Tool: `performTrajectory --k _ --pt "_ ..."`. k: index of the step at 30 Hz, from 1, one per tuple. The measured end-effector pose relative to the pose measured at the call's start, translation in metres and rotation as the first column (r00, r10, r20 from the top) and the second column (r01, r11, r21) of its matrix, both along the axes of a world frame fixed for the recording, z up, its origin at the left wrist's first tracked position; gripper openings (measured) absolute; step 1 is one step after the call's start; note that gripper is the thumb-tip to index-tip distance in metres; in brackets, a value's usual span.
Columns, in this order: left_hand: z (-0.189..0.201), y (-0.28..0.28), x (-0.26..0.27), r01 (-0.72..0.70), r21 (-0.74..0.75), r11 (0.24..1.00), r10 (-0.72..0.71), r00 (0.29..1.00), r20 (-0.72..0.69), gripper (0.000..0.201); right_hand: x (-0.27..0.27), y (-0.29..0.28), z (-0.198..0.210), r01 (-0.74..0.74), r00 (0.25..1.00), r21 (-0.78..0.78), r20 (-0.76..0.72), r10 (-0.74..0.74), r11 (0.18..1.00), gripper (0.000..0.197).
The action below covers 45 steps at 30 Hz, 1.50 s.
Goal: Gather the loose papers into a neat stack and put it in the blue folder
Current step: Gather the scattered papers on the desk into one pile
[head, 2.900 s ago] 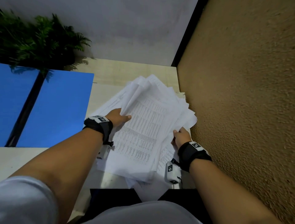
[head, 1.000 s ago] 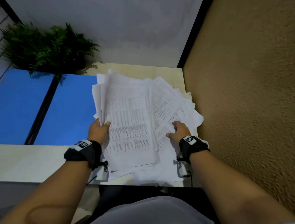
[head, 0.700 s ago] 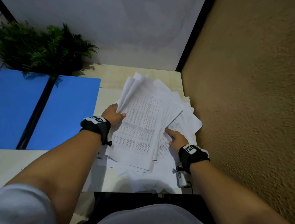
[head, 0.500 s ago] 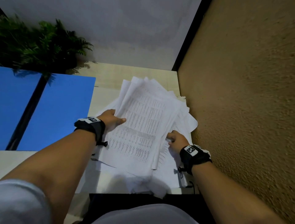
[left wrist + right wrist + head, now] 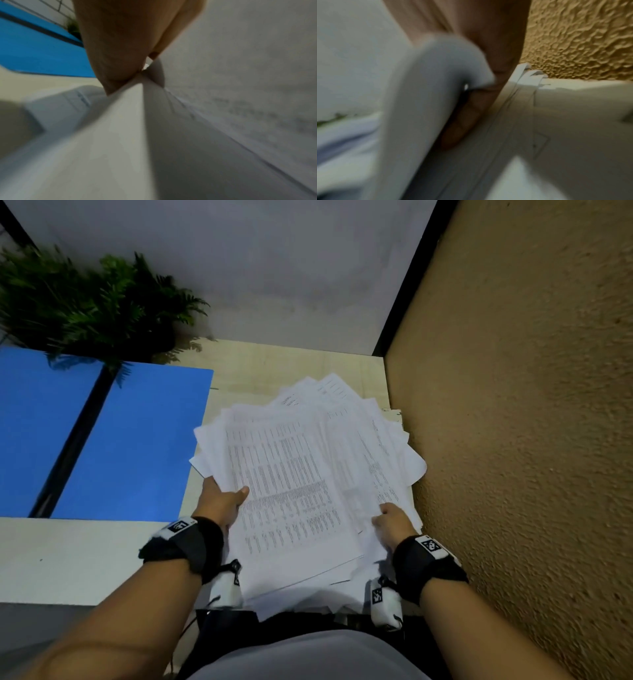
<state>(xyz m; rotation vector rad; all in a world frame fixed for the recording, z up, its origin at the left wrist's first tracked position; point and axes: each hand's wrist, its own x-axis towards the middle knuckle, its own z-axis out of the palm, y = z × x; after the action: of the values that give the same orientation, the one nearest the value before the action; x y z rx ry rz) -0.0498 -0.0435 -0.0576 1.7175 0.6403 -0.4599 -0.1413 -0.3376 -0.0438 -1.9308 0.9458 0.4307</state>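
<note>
While the fanned pile of white printed papers (image 5: 298, 484) lay on the pale table (image 5: 85, 559), the left hand (image 5: 219, 501) and right hand (image 5: 394, 523) pinched its side edges; squaring came next, before the open blue folder (image 5: 137, 446) alongside.

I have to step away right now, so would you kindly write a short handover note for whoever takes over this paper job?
Left hand: grips the left edge of the papers, thumb on top.
Right hand: holds the right side of the same pile, fingers curled on the sheets.
Papers: gathered into one pile on the table by the textured wall, but fanned and uneven at the far and right edges.
Blue folder: lies open to the left, with no sheets in it.
Done: sheets collected.
Left: square the edges into a neat stack, then lay it in the folder.
</note>
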Motion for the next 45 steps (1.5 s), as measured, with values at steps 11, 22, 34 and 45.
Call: performTrajectory --k 11,22,34,45 --pt "-0.009 -0.027 -0.025 0.42 0.16 0.893 -0.415 0.907 -0.069 0.076 0.012 0.035 0.014 -0.144 0.988 0.285 0.089 0.124 0.948 0.078" --pt "-0.015 -0.013 -0.022 0.105 0.026 0.994 -0.104 0.993 -0.051 0.057 0.032 -0.006 0.018 0.024 0.975 -0.286 0.218 0.041 0.958 0.053" --pt "-0.019 -0.015 -0.023 0.102 0.033 0.994 -0.099 0.99 -0.096 0.058 0.037 -0.015 0.012 -0.157 0.985 -0.638 -0.043 0.169 0.754 0.059" --pt "-0.011 -0.008 -0.022 0.23 0.039 0.973 -0.223 0.966 -0.128 0.084 0.041 -0.02 0.117 0.249 0.911 -0.552 0.412 0.0 0.796 0.018"
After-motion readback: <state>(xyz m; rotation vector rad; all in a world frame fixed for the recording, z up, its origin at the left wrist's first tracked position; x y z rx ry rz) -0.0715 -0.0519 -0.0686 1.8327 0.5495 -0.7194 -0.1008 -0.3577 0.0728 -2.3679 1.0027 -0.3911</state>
